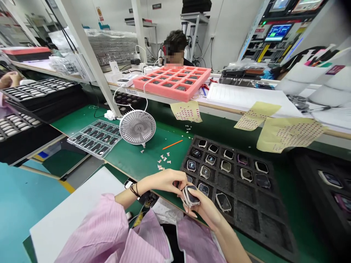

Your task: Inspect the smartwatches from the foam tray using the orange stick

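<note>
Watch (192, 195) in the grip of both hands, held just above the near left part of a black foam tray (248, 213), its dark face tilted up. The left hand (177, 181) pinches it at one side between thumb and fingers; the right hand (204, 206) closes around the opposite side, with the thumb lying against the face. Dark bands (134, 189) circle the left wrist, and a pink striped sleeve (94, 228) covers the arm above it.

Close by, the foam tray lies on a green table (131, 159), with more watches seated in its compartments, mostly in the far and left rows; several near-right compartments hold none. Beyond the left hand, small white pieces (163, 157) lie scattered on the table, and an orange stick (172, 144) rests past them. Further left stand a round white fan (138, 127) and, just beside it, a clear plastic tray (85, 150) of dark parts.

Above the table's far edge, a shelf carries a red foam tray (189, 95) with dark items in its compartments, and white paper (246, 96). Yellow sheets (290, 135) hang from the shelf's front. A co-worker's head (175, 42) shows behind the red tray.
</note>
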Action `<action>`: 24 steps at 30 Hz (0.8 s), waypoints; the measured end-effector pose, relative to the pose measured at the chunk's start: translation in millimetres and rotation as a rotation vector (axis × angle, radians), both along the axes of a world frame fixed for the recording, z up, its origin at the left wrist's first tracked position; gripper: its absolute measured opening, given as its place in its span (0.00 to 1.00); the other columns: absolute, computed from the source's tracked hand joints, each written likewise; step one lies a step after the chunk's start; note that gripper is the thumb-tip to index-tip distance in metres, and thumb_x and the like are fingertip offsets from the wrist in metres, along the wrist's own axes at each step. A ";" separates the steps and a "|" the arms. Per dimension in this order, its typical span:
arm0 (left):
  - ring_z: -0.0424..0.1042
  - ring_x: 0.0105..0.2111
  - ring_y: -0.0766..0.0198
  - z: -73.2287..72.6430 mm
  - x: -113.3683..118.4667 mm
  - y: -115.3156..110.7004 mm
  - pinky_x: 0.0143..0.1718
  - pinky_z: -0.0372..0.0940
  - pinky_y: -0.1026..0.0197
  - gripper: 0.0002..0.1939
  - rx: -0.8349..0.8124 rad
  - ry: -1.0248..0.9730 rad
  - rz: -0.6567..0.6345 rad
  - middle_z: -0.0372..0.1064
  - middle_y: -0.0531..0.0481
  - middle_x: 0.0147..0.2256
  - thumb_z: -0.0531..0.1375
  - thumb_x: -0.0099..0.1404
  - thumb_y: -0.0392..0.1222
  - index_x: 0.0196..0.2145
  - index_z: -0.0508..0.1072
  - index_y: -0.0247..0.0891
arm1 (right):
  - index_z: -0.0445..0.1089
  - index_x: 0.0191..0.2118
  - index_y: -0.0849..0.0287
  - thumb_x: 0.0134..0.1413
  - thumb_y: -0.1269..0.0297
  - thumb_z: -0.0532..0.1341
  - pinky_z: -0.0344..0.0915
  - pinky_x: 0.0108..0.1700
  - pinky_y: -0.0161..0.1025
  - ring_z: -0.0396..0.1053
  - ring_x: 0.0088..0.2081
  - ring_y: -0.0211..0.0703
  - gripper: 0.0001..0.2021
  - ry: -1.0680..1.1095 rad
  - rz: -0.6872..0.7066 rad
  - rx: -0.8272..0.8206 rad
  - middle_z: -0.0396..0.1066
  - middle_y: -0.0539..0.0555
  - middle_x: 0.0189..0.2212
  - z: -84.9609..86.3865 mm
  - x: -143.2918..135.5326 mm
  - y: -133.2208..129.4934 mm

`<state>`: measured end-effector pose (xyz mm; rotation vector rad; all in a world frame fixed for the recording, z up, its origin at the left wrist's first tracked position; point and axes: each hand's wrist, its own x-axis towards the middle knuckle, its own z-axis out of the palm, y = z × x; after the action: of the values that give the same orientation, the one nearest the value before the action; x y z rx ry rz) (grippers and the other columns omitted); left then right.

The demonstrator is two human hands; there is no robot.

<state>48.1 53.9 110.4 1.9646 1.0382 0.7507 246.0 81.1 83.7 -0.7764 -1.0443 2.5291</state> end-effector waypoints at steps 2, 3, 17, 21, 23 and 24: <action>0.68 0.35 0.65 -3.0 -5.0 1.8 0.34 0.62 0.65 0.14 -0.020 -0.041 -0.001 0.68 0.48 0.34 0.65 0.60 0.49 0.29 0.69 0.35 | 0.69 0.46 0.60 0.53 0.52 0.63 0.51 0.17 0.30 0.66 0.21 0.37 0.19 0.020 -0.019 -0.047 0.72 0.54 0.30 -2.2 -4.2 -2.7; 0.69 0.35 0.64 -4.4 -10.1 4.1 0.33 0.63 0.65 0.15 -0.037 -0.055 0.012 0.69 0.47 0.35 0.66 0.59 0.50 0.29 0.70 0.35 | 0.69 0.48 0.59 0.53 0.52 0.63 0.52 0.17 0.30 0.66 0.21 0.37 0.20 0.026 -0.030 -0.071 0.73 0.55 0.31 -2.5 -6.2 -3.2; 0.72 0.32 0.63 -54.4 -77.7 31.6 0.34 0.65 0.63 0.06 -0.199 0.490 1.021 0.70 0.47 0.38 0.61 0.61 0.41 0.32 0.74 0.36 | 0.54 0.66 0.57 0.53 0.55 0.62 0.55 0.18 0.33 0.65 0.21 0.39 0.36 0.058 -0.234 -0.056 0.74 0.56 0.33 7.7 -6.3 15.3; 0.73 0.30 0.63 -52.0 -75.9 34.0 0.34 0.65 0.63 0.05 -0.232 0.492 1.008 0.73 0.49 0.31 0.60 0.62 0.39 0.29 0.73 0.36 | 0.54 0.66 0.56 0.55 0.56 0.61 0.55 0.18 0.33 0.66 0.22 0.39 0.34 0.072 -0.274 -0.045 0.75 0.56 0.34 6.1 -8.1 14.8; 0.73 0.30 0.63 -49.3 -74.7 34.1 0.34 0.65 0.63 0.04 -0.237 0.482 0.996 0.74 0.49 0.30 0.59 0.62 0.37 0.31 0.73 0.36 | 0.54 0.66 0.56 0.56 0.56 0.60 0.55 0.18 0.33 0.66 0.22 0.40 0.33 0.091 -0.292 -0.036 0.75 0.56 0.34 5.0 -8.2 15.4; 0.74 0.30 0.63 -48.2 -73.9 33.8 0.34 0.65 0.64 0.03 -0.235 0.479 0.992 0.74 0.49 0.31 0.60 0.62 0.37 0.33 0.73 0.36 | 0.54 0.66 0.56 0.57 0.56 0.60 0.55 0.18 0.33 0.66 0.22 0.40 0.33 0.097 -0.302 -0.031 0.74 0.56 0.34 5.0 -8.2 15.9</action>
<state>-25.9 87.8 62.3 1.3687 2.3387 0.5959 237.8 97.0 88.8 -0.7480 -0.7926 2.3045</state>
